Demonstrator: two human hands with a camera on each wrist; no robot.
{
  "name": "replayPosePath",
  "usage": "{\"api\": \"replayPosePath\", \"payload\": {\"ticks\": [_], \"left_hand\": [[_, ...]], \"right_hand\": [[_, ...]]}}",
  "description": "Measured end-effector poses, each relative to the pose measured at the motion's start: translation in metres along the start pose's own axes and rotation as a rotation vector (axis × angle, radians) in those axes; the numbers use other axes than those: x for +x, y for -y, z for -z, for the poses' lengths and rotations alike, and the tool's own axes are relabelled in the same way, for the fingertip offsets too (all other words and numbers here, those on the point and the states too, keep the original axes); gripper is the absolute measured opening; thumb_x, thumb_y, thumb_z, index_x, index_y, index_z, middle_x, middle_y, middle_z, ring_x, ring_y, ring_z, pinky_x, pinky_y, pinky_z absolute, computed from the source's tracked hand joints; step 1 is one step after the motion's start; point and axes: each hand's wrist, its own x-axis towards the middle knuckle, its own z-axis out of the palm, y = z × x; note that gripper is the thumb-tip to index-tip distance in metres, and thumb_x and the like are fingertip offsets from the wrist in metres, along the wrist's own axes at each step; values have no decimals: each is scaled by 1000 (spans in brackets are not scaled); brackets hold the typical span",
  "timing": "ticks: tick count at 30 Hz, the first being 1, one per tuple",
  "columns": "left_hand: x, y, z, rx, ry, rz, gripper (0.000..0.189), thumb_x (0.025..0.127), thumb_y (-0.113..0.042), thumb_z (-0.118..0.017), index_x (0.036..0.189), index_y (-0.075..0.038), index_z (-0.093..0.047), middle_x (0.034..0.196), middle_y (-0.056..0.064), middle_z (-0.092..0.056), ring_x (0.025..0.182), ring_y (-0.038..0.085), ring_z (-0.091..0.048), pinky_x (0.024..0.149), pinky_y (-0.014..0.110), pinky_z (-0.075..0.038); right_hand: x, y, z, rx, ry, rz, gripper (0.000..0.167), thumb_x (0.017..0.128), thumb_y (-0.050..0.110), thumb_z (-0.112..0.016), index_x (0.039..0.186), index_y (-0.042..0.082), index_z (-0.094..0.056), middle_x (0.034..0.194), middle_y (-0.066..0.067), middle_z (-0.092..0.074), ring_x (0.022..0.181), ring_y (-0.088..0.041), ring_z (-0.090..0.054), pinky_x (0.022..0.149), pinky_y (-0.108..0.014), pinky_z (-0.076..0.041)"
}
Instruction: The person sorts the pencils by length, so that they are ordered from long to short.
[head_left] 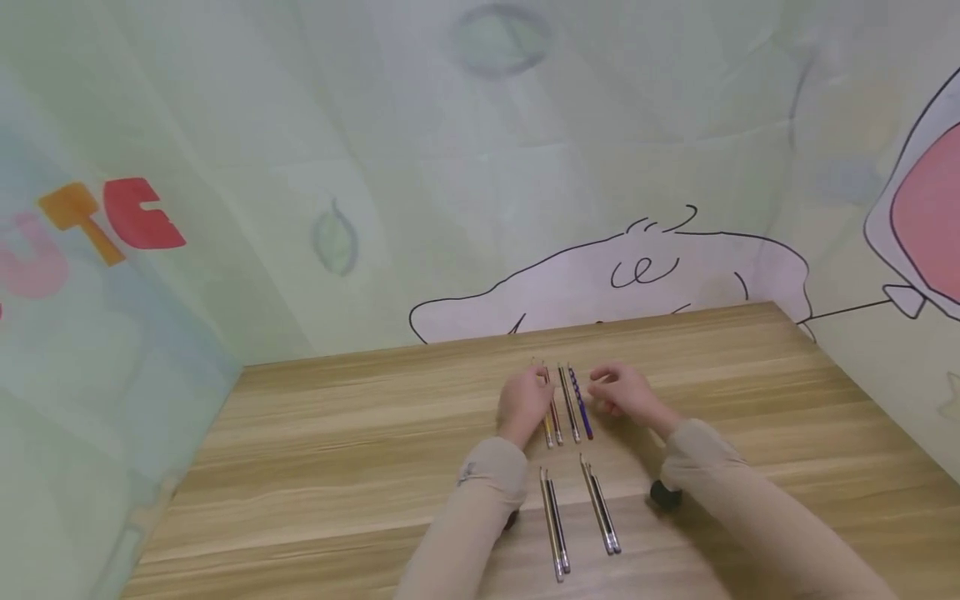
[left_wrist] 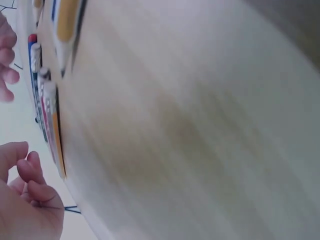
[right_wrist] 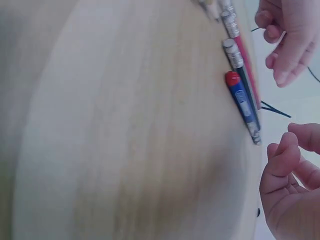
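Note:
Several pencils lie side by side at the far middle of the table: a yellow pencil (head_left: pixel 547 431), a dark red pencil (head_left: pixel 557 419), a black pencil (head_left: pixel 569 406) and a blue pencil (head_left: pixel 581 406) with a red end. My left hand (head_left: pixel 525 404) is over the left side of this row, fingers loosely bent, partly covering the yellow and red pencils. To the right of the blue pencil hovers my right hand (head_left: pixel 626 392), its fingers loosely curled. Both wrist views show the left hand (left_wrist: pixel 30 200) and right hand (right_wrist: pixel 290 187) holding nothing.
Nearer the front of the wooden table (head_left: pixel 337 467) lie two pairs of pencils, a left pair (head_left: pixel 553 525) between the forearms and a right pair (head_left: pixel 600 504) beside it. A printed cloth backdrop (head_left: pixel 375 167) rises behind the table's back edge.

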Motion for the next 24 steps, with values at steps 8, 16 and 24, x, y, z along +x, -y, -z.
{"api": "replayPosePath", "payload": {"ticks": [8, 16, 24], "left_hand": [[-1, 8, 17, -73, 20, -10, 35, 82, -22, -59, 116, -13, -54, 94, 3, -65, 60, 9, -54, 53, 20, -42], [-4, 10, 28, -69, 14, -34, 34, 81, -24, -61, 113, -13, -56, 94, 3, -65, 70, 11, -57, 57, 20, -44], [-9, 10, 36, -69, 18, -57, 32, 80, -25, -61, 110, -14, -58, 90, 1, -64, 66, 10, -54, 55, 19, -42]], "right_hand": [[-15, 8, 11, 26, 42, 66, 39, 83, 10, -56, 116, -8, -46, 93, -20, -60, 56, -14, -53, 51, -25, -45], [-30, 15, 16, 66, 73, 79, 38, 84, 10, -55, 117, -7, -45, 93, -16, -58, 58, -12, -52, 52, -24, -45], [-43, 23, 20, 58, 87, 103, 38, 84, 10, -55, 117, -7, -44, 96, -22, -58, 59, -13, -52, 51, -26, -46]]}}
